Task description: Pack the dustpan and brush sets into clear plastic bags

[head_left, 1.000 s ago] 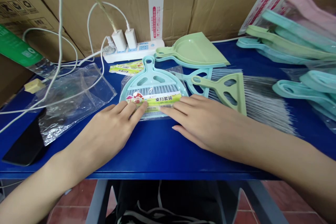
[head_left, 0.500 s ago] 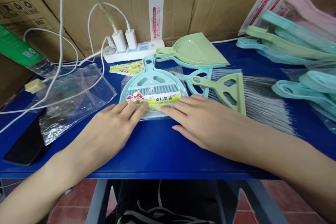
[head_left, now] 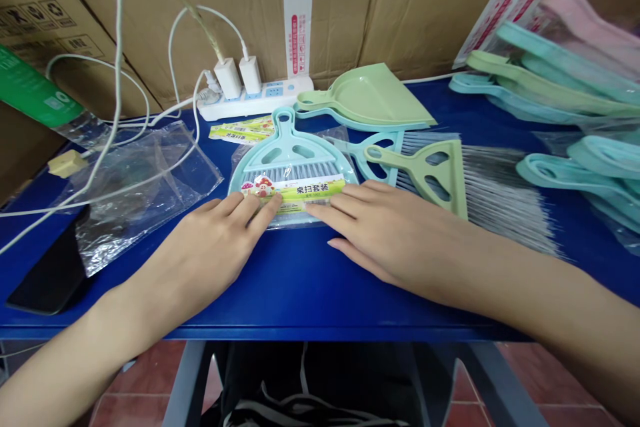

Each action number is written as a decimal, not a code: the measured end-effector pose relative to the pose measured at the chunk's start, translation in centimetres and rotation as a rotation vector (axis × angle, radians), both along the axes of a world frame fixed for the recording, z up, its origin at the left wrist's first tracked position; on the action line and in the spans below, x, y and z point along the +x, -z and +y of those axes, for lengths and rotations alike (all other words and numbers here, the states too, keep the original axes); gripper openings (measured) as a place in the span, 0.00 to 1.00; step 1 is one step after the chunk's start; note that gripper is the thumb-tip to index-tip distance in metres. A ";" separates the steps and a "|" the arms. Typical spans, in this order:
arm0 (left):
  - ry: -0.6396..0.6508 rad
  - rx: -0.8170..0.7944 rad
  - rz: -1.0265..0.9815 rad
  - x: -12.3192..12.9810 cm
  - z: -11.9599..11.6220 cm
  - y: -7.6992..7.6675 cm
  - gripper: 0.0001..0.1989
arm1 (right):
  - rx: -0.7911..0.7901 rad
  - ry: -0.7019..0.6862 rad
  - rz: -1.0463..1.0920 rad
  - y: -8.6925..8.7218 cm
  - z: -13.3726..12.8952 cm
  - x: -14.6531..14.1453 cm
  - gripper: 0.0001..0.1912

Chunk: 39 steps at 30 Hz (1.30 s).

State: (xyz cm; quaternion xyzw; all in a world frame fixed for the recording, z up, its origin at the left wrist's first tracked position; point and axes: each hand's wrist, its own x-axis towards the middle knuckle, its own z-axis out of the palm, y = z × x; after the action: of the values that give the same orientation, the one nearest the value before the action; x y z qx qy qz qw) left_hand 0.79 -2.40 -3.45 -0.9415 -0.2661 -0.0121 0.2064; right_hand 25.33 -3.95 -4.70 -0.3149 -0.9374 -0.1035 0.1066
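Note:
A light blue dustpan with a grey-bristled brush nested in it lies in a clear plastic bag on the table. Across its front runs a yellow-green and white paper label with a mushroom cartoon. My left hand rests its outstretched fingertips on the label's left part. On the right part lie the extended fingers of my right hand, thumb apart from them. Neither hand is wrapped round anything; both palms are hidden. Beyond my right hand are a green brush and a light blue brush.
A green dustpan lies on a blue one at the back. Behind the labels stands a power strip with white cables. An empty plastic bag and a black phone-like slab lie left. Bagged sets are piled right.

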 end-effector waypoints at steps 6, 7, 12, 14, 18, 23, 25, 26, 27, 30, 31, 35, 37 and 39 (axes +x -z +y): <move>0.007 0.058 0.011 0.2 0.0 -0.1 0.24 | 0.003 -0.003 0.002 -0.1 0.0 -0.1 0.14; 0.008 0.060 0.013 0.2 0.0 -0.1 0.24 | 0.005 0.000 0.003 0.0 0.0 -0.1 0.14; 0.020 0.069 0.002 0.0 0.0 0.0 0.24 | 0.019 -0.004 0.011 0.0 0.0 0.0 0.13; 0.020 0.066 -0.002 0.0 -0.1 0.0 0.24 | 0.022 -0.007 0.015 0.0 0.0 0.0 0.14; 0.000 0.039 -0.006 -0.1 -0.1 0.2 0.24 | 0.003 0.002 0.002 0.1 0.0 0.0 0.14; 0.006 0.040 0.004 -0.1 -0.2 0.2 0.25 | 0.010 0.002 0.009 0.2 0.0 0.0 0.16; 0.018 0.051 0.015 -0.2 -0.1 0.1 0.24 | 0.007 0.008 0.003 0.2 0.0 0.0 0.16; 0.021 0.053 0.019 -0.2 -0.1 0.1 0.24 | 0.003 0.012 -0.002 0.2 0.0 0.0 0.17; 0.022 0.052 0.020 -0.2 -0.1 0.1 0.24 | 0.000 0.014 -0.005 0.2 0.0 0.0 0.17; 0.008 0.038 0.010 -0.2 -0.1 0.1 0.25 | -0.004 0.015 -0.008 0.2 0.0 0.0 0.17; 0.003 0.033 0.006 -0.2 -0.1 0.2 0.25 | -0.003 0.013 -0.008 0.1 0.0 0.0 0.17; 0.006 0.035 -0.005 -0.2 -0.1 0.3 0.25 | 0.005 0.004 -0.013 0.1 0.0 0.0 0.16; 0.018 0.045 -0.002 -0.2 -0.1 0.3 0.24 | 0.010 0.003 -0.008 0.0 0.1 0.0 0.16; 0.025 0.055 0.000 -0.1 -0.1 0.2 0.24 | 0.019 -0.002 0.005 0.1 0.1 0.0 0.15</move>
State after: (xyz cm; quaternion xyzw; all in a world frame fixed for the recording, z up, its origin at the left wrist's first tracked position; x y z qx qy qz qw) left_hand 0.66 -2.46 -3.67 -0.9387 -0.2539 -0.0219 0.2323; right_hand 25.34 -3.88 -4.75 -0.3132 -0.9365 -0.1114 0.1117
